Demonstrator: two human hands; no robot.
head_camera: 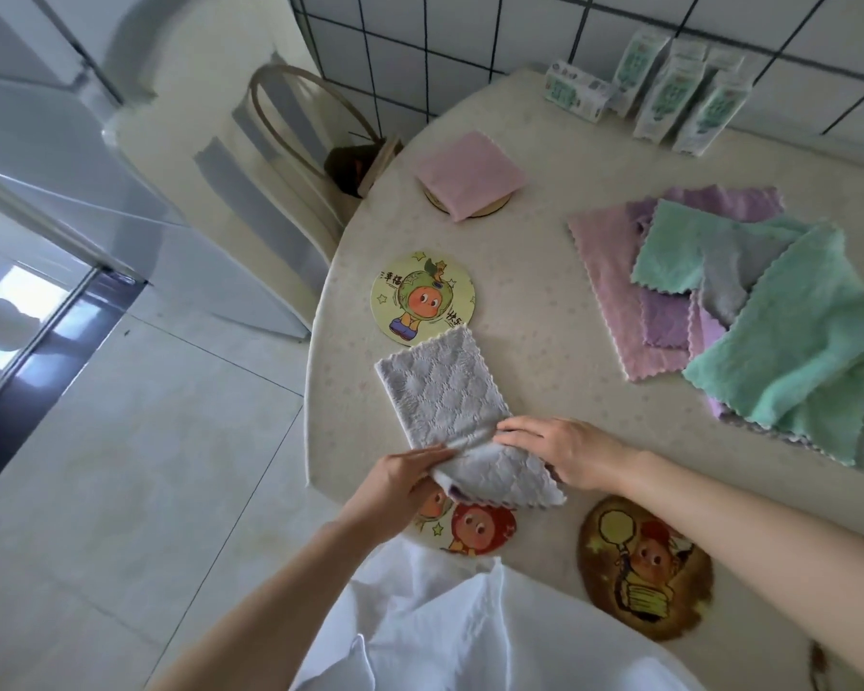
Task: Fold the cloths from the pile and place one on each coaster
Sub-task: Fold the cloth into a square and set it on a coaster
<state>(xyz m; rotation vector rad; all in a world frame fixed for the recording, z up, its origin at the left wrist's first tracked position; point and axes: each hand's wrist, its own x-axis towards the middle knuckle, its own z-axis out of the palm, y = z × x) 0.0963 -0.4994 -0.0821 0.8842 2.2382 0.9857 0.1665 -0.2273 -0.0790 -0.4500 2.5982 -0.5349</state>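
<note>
Hands (490, 456) fold quilted grey cloth (445, 391), scalloped edges.

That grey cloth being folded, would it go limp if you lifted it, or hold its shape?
Probably limp: the grey cloth already bends and droops where the left hand and right hand lift its near end. It looks thin, so likely light. Its quilted, fuzzy surface suggests it grips rather than slides on the table.
</note>
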